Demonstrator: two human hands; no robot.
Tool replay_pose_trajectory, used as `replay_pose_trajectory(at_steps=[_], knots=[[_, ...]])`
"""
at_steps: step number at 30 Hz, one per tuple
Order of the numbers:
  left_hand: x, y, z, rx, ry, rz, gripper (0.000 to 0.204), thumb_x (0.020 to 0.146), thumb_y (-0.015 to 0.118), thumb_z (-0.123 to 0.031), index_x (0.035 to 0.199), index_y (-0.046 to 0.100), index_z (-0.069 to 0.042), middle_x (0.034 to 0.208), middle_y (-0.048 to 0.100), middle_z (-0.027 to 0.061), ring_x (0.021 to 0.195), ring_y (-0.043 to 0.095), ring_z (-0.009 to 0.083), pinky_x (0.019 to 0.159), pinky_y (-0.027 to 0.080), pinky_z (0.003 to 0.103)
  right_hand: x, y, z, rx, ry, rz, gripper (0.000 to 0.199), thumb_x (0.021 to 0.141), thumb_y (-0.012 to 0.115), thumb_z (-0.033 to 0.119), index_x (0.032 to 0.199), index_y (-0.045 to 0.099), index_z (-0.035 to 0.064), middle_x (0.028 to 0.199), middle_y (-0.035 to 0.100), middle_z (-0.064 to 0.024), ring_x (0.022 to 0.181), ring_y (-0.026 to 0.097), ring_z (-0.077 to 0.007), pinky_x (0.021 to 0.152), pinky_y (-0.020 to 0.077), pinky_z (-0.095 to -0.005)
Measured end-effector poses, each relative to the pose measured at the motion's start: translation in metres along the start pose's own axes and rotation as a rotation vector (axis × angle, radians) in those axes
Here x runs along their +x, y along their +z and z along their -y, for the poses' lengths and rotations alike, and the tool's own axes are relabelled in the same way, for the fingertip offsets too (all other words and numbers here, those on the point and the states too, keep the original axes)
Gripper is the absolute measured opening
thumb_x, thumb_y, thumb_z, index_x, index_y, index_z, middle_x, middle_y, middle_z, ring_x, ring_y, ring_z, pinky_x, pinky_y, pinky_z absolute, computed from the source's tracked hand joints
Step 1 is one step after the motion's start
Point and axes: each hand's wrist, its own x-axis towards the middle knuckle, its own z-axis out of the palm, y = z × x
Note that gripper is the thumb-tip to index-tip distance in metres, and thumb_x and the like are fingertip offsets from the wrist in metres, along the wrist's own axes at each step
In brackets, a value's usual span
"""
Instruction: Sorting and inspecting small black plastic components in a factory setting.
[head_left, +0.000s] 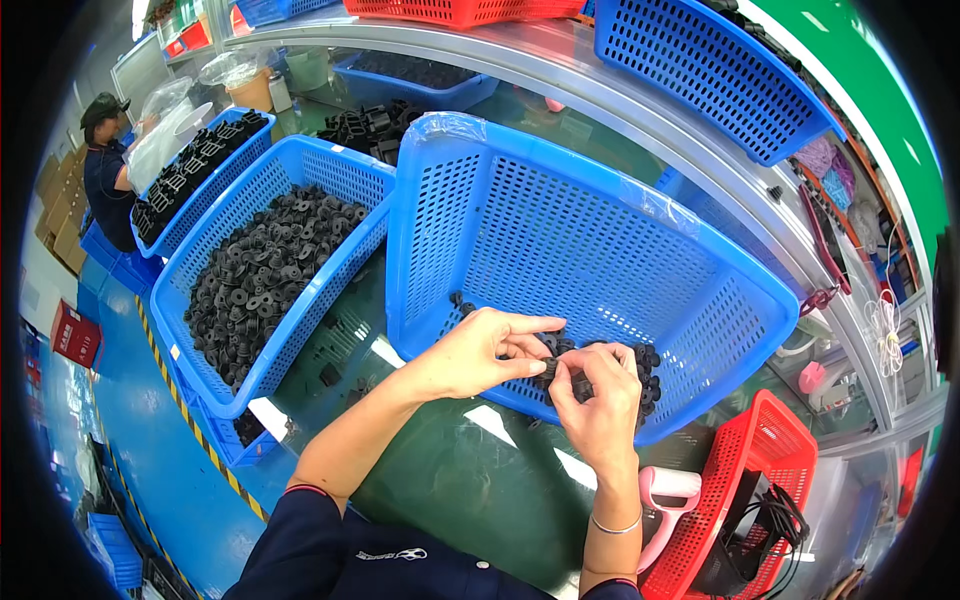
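Note:
My left hand (487, 352) and my right hand (605, 392) meet over the near edge of a large blue perforated basket (590, 230). Between the fingertips of both is a small black round part (548, 369), pinched by thumb and fingers; its details are partly covered. The left index finger stretches out above it. Several similar black parts (648, 375) lie along the low near side of this basket, partly behind my right hand. The basket's floor and far wall show bare blue mesh.
Left stands a blue basket (330, 170) heaped with black ring-shaped parts (262, 275). Right are a red basket (785, 440) with a black corded device (745, 535) and a pink-and-white handled tool (668, 490). A metal rail (560, 85) runs behind. A co-worker (105, 180) is far left.

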Motion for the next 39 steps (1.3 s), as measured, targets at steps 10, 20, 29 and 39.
replay_pose_trajectory(at_steps=[10,20,29,39], knots=[[-0.006,0.002,-0.014,-0.073,0.027,0.006,0.051,0.08,0.067,0.001,0.129,0.053,-0.005,0.096,0.066,0.0095,0.092,0.06,0.0124,0.086,0.049,0.029,0.0,-0.031,-0.012,0.198,0.269,0.058,0.005,0.069,0.064,-0.002,0.071,0.06,-0.0003,0.066,0.06,-0.0088,0.06,0.057,-0.0211,0.061,0.0445,-0.0315],[-0.008,-0.005,0.002,-0.213,-0.012,-0.037,0.043,0.082,0.066,-0.001,0.124,0.057,-0.002,0.098,0.065,0.007,0.092,0.058,0.0107,0.086,0.048,0.026,-0.003,-0.064,0.004,0.189,0.375,0.464,0.008,0.074,0.066,0.002,0.081,0.065,-0.0022,0.072,0.065,-0.013,0.06,0.063,-0.0228,0.056,0.0492,-0.0316],[-0.015,-0.034,0.046,-0.635,-0.119,-0.235,0.041,0.086,0.062,-0.005,0.124,0.049,-0.002,0.112,0.056,0.0094,0.098,0.059,0.0167,0.084,0.049,0.027,-0.077,0.013,-0.01,-0.317,0.164,0.658,0.019,0.073,0.07,0.01,0.088,0.062,0.0012,0.08,0.059,-0.0152,0.066,0.062,-0.0324,0.059,0.0502,-0.0413],[0.01,0.004,0.083,0.724,0.091,-0.318,0.055,0.07,0.079,-0.028,0.117,0.057,-0.01,0.105,0.053,0.0135,0.096,0.052,0.0312,0.082,0.046,0.04,-0.065,0.011,-0.01,0.015,0.211,0.343,0.015,0.073,0.065,-0.001,0.087,0.06,-0.0006,0.084,0.061,-0.0131,0.064,0.063,-0.0254,0.056,0.0509,-0.0348]])
